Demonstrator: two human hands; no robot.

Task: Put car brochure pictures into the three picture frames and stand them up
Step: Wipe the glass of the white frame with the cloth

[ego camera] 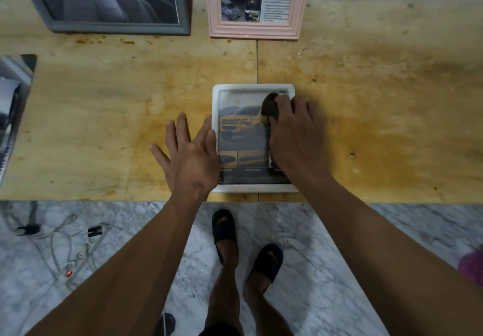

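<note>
A white picture frame [216, 105] lies flat near the table's front edge, with a yellow-car brochure picture [240, 126] in it. My left hand [190, 152] lies with straight, spread fingers on the table, its thumb and forefinger against the frame's left rim. My right hand [295, 137] rests over the frame's right side with bent fingers, hiding that rim. A dark rounded shape [269, 104] shows by its thumb; I cannot tell what it is. At the back stand a grey frame [117, 27] with a car-interior picture and a pink frame [254, 31] with a brochure page.
The stained plywood table [379, 100] has a seam running back from the white frame. Brochure pages [10, 116] lie at the left edge. Below the table's front edge, cables and a power strip [70, 254] lie on the marble floor beside my sandalled feet [243, 244].
</note>
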